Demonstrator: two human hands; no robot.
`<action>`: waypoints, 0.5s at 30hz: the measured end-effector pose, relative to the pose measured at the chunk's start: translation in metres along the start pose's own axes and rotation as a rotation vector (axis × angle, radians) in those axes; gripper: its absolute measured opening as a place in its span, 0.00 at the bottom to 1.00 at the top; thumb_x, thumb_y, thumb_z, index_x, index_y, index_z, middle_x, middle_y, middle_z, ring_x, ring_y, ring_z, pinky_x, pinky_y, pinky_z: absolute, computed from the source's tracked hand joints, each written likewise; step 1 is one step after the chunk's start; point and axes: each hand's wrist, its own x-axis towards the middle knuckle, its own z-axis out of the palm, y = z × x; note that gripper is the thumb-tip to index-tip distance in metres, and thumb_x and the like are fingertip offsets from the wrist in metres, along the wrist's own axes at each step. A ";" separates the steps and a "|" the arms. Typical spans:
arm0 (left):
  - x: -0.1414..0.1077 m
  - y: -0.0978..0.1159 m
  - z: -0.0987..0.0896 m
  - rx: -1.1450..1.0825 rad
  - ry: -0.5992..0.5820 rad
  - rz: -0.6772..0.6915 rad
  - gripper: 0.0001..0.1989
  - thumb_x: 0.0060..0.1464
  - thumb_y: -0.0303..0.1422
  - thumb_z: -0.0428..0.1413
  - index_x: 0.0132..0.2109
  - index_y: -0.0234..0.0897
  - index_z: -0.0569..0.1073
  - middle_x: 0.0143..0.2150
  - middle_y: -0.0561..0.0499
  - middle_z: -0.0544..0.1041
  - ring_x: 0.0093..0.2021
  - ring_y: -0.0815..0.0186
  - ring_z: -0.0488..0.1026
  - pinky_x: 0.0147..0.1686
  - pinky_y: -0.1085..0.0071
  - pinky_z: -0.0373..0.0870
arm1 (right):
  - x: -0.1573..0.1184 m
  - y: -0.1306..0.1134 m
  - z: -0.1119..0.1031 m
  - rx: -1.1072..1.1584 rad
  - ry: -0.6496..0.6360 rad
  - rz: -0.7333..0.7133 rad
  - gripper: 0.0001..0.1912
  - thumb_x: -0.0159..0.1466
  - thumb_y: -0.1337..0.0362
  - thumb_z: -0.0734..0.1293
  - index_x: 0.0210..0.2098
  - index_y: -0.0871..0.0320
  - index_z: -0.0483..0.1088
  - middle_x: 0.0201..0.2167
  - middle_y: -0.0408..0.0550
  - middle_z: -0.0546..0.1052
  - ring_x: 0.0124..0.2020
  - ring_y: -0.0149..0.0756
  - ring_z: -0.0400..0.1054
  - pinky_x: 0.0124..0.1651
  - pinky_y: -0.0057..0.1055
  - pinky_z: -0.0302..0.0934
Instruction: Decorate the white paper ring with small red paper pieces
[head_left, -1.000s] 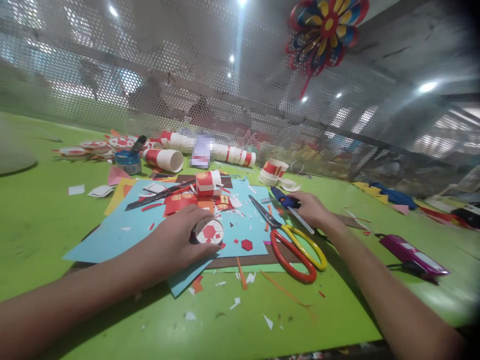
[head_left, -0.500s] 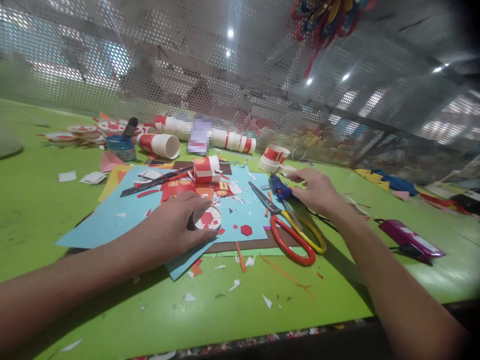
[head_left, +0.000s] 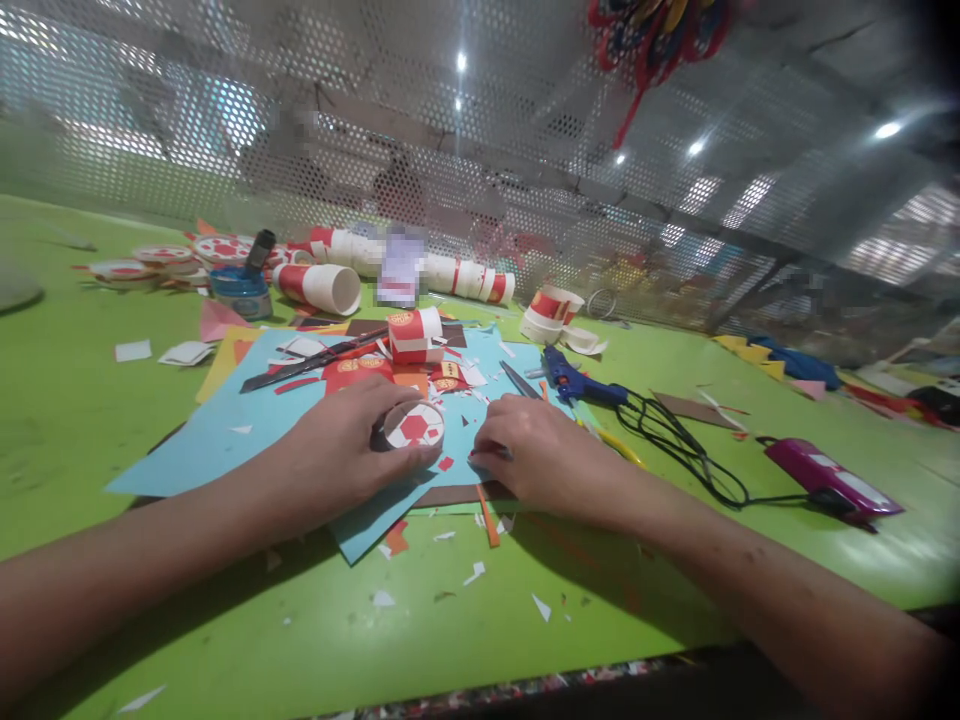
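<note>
My left hand [head_left: 358, 432] is closed around a small round paper disc [head_left: 414, 427] with a red and white hexagon pattern, its patterned face turned up. My right hand [head_left: 529, 452] rests low over the blue paper [head_left: 292, 415], just right of the disc. Its thumb and fingers are pinched together, and what lies between them is hidden. A small red paper piece [head_left: 446, 464] lies between the two hands. Behind my right hand is a blue glue gun [head_left: 577, 380]. The scissors [head_left: 517, 378] show partly, with my right hand and wrist covering much of them.
Cut red and white paper cups [head_left: 414, 335] stand on the papers, with more cups [head_left: 551, 312] behind. At the back left is a blue jar [head_left: 240, 292]. A black cord [head_left: 694, 450] and a purple device [head_left: 832, 478] lie right. Paper scraps litter the green table [head_left: 300, 640].
My right hand has moved left and towards me, from beside the glue gun to where the red hexagon lay, covering it and the scissors' handles. My left hand still holds the disc.
</note>
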 end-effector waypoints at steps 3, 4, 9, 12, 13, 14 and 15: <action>-0.001 0.001 -0.001 0.015 0.008 -0.016 0.15 0.53 0.46 0.54 0.35 0.38 0.73 0.31 0.51 0.72 0.31 0.62 0.67 0.29 0.68 0.60 | 0.003 -0.003 -0.001 -0.043 -0.014 0.005 0.10 0.63 0.71 0.64 0.32 0.63 0.78 0.31 0.53 0.76 0.33 0.36 0.67 0.34 0.31 0.53; -0.002 0.001 -0.001 0.017 0.010 -0.020 0.15 0.53 0.45 0.54 0.35 0.38 0.73 0.31 0.51 0.72 0.30 0.63 0.67 0.29 0.68 0.60 | 0.004 -0.004 0.000 -0.056 -0.017 0.003 0.10 0.63 0.72 0.64 0.31 0.63 0.78 0.31 0.53 0.76 0.32 0.35 0.66 0.33 0.31 0.52; -0.003 0.000 0.000 0.043 0.009 -0.003 0.14 0.54 0.45 0.54 0.36 0.38 0.72 0.31 0.52 0.71 0.31 0.63 0.66 0.28 0.69 0.60 | 0.005 -0.005 0.001 -0.152 -0.017 -0.038 0.10 0.62 0.74 0.64 0.26 0.62 0.75 0.28 0.52 0.75 0.30 0.34 0.64 0.30 0.31 0.48; -0.003 0.001 0.001 0.044 -0.004 -0.006 0.12 0.55 0.42 0.54 0.33 0.38 0.70 0.31 0.52 0.69 0.31 0.64 0.66 0.29 0.69 0.59 | 0.005 -0.004 0.000 -0.132 -0.007 -0.024 0.12 0.62 0.74 0.62 0.24 0.62 0.72 0.27 0.51 0.74 0.29 0.33 0.63 0.30 0.31 0.48; -0.003 0.002 0.001 0.039 -0.005 -0.010 0.12 0.55 0.42 0.54 0.33 0.38 0.70 0.31 0.52 0.69 0.31 0.64 0.66 0.29 0.68 0.60 | 0.005 -0.003 0.000 -0.109 -0.007 -0.016 0.12 0.61 0.74 0.62 0.23 0.61 0.72 0.27 0.50 0.74 0.29 0.33 0.62 0.30 0.30 0.48; -0.003 0.002 0.001 0.035 -0.007 -0.011 0.12 0.54 0.42 0.54 0.34 0.38 0.71 0.32 0.52 0.69 0.32 0.63 0.66 0.30 0.68 0.60 | 0.006 -0.003 0.000 -0.084 -0.004 -0.007 0.12 0.61 0.74 0.62 0.23 0.61 0.72 0.27 0.49 0.74 0.28 0.32 0.61 0.30 0.30 0.49; -0.003 0.002 0.001 0.033 -0.012 -0.007 0.12 0.54 0.43 0.54 0.34 0.38 0.71 0.32 0.52 0.70 0.32 0.63 0.66 0.30 0.68 0.60 | 0.006 -0.001 0.000 -0.056 0.003 0.002 0.11 0.60 0.75 0.62 0.23 0.61 0.72 0.27 0.49 0.74 0.27 0.31 0.61 0.30 0.30 0.49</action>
